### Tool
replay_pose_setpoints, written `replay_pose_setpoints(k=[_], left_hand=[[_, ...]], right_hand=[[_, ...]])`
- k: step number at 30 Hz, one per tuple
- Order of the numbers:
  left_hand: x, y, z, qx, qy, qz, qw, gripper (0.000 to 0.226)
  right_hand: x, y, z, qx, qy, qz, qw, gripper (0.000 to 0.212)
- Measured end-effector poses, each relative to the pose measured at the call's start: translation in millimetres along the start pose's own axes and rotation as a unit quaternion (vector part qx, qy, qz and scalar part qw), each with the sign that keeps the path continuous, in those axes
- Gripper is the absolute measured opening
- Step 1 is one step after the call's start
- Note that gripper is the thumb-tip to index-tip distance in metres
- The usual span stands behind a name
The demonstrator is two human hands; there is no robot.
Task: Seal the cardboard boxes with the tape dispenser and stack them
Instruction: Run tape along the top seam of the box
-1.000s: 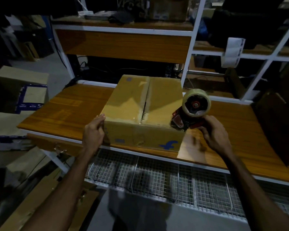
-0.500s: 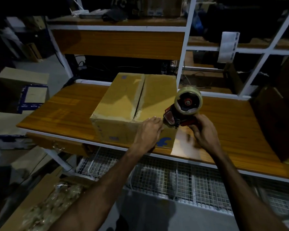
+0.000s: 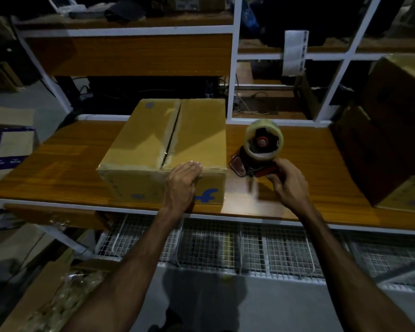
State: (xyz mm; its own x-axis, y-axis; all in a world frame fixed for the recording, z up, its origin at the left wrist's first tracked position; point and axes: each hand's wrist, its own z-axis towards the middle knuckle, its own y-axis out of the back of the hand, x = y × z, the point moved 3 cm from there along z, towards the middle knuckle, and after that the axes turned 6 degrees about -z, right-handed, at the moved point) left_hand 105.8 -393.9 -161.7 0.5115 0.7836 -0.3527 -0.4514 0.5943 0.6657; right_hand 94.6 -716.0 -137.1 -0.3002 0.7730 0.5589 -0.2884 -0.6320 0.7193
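A closed cardboard box (image 3: 153,140) with a blue logo on its front sits on the wooden table (image 3: 58,168); a dark seam runs down the middle of its top flaps. My left hand (image 3: 183,182) lies flat with straight fingers over the box's near top edge, right of the seam. My right hand (image 3: 288,182) grips the red handle of the tape dispenser (image 3: 259,152), which carries a roll of clear tape. The dispenser stands just right of the box, its blade end close to the box's near right corner.
Larger cardboard boxes (image 3: 388,130) stand at the table's right end. White shelf posts (image 3: 230,68) rise behind the table. More boxes (image 3: 10,140) lie on the floor at left, a wire mesh rack (image 3: 225,243) hangs under the table edge, and flattened cardboard (image 3: 46,295) lies lower left.
My left hand left the box's near left corner and now rests on the near top edge by the seam. The dispenser has shifted slightly off the box, to its right.
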Motion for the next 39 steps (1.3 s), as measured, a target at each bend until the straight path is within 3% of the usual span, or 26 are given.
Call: replay_pose_setpoints(k=[3,7,12,15,19,26,31,34,39], left_hand=[[16,11,2,0.0,-0.02,0.005,1.0,0.033],[28,15,3,0.012,-0.021,-0.004,1.0,0.05],[27,16,4,0.007,-0.014,-0.013,1.0,0.044],[28,15,3,0.008,-0.008,-0.013,1.0,0.044],[26,15,3,0.002,-0.005,-0.023,1.0,0.041],[25,15,3,0.008,0.006,-0.022,1.0,0.039],[34,20,-1,-0.007,0.02,-0.029,0.999,0.039],[37,20,-1,-0.009,0.029,-0.031,0.999,0.04],[32,20,-2,0.006,0.044,-0.038,0.998,0.031]], right_hand=[[-21,15,-14,0.009,-0.005,-0.017,1.0,0.041],[-21,20,-19,0.028,0.031,-0.087,0.995,0.043],[-3,16,-10,0.09,0.096,-0.237,0.963,0.059],[5,11,-12,0.127,0.106,-0.28,0.946,0.056],[17,3,-18,0.176,0.117,-0.301,0.93,0.049],[31,-16,-6,0.174,0.128,-0.326,0.92,0.05],[-3,-10,-10,0.23,0.091,-0.382,0.891,0.055],[-27,-2,-22,0.225,0.007,-0.332,0.916,0.053],[-41,-21,-15,0.157,-0.095,-0.084,0.979,0.03]])
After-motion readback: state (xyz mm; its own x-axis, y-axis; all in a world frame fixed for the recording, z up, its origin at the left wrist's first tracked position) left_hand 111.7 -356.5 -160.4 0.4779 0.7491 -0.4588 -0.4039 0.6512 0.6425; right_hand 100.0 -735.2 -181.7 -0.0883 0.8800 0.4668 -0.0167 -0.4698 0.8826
